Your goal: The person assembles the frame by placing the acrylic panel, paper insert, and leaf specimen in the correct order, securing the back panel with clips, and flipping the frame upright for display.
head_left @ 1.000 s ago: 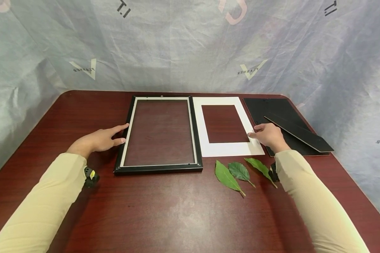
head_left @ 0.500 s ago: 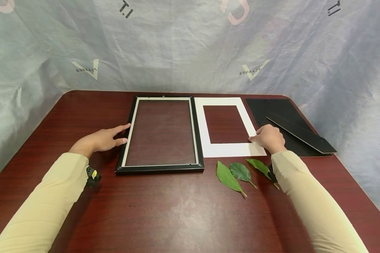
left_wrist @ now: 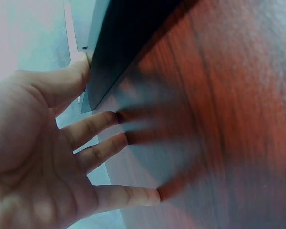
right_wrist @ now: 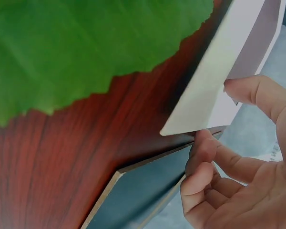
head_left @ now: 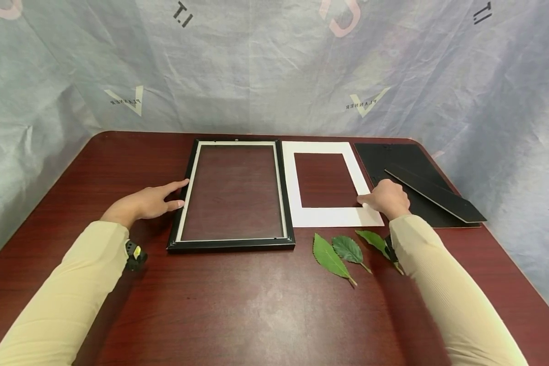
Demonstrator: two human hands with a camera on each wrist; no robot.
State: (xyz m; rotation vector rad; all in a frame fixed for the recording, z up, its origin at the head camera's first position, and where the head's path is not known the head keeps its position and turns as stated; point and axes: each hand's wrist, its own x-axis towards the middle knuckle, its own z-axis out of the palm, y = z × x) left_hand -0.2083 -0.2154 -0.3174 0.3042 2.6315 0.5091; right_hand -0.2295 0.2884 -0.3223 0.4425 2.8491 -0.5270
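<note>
A black picture frame (head_left: 231, 244) with a pale inner lip lies flat in the head view. My left hand (head_left: 148, 202) rests against its left side, fingers spread; in the left wrist view the thumb touches the frame's edge and the other fingers reach down to the table. Beside the frame lies a white picture mat (head_left: 329, 217) with a rectangular opening. My right hand (head_left: 386, 198) pinches the mat's right border near the lower corner. In the right wrist view the thumb (right_wrist: 248, 90) lies on the mat's face, with the curled fingers at its outer edge.
Three green leaves lie in front of the mat, the largest leaf (head_left: 329, 256) leftmost. At the far right is a black backing board (head_left: 393, 152) with a stand flap (head_left: 434, 195) raised at a slant. A printed cloth (head_left: 247, 66) hangs behind the dark red table (head_left: 238, 310).
My right hand's fingers have curled in closer at the mat's right edge. The left hand stays at the frame, and the head view has shifted slightly.
</note>
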